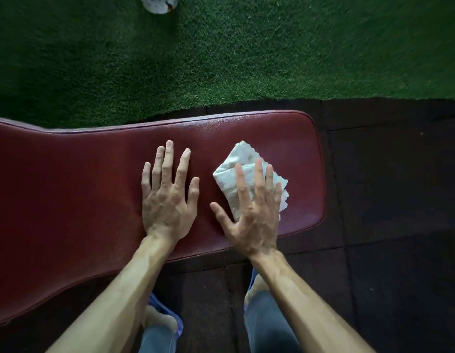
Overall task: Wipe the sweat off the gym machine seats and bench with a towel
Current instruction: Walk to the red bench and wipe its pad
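Seen from above: dark red padded gym bench (81, 179) lying across the view, upholstery grained, piping along the far edge. Left hand (168, 200) flat on the pad, fingers straight and spread, grip open, holding nothing. Right hand (252, 212) with straight fingers laid over a crumpled white towel (243, 159), pressing it to the pad near the bench's rounded right end; grip open, not curled round the cloth. Green artificial turf (221, 47) beyond the bench, dark rubber floor tiles (386, 200) to the right and beneath. Pale blurred object (159, 3) at the top edge, unidentifiable.
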